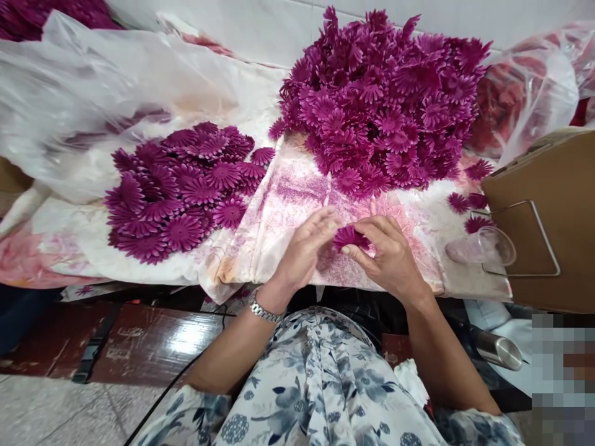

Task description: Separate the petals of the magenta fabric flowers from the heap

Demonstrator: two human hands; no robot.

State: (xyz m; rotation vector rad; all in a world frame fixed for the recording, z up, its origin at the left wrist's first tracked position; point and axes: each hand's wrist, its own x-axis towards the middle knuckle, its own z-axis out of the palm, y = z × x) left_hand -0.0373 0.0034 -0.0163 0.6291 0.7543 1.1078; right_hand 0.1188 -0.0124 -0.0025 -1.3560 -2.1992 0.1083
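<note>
While the right hand (391,255) pinches a purple flower (347,238) that looks longest sideways, its petals (339,241) point toward the left hand (302,248), whose grip is wide.

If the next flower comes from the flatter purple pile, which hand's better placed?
Likely the left hand: nearer the flatter pile and seemingly empty, while the right hand pinches a purple flower.
</note>
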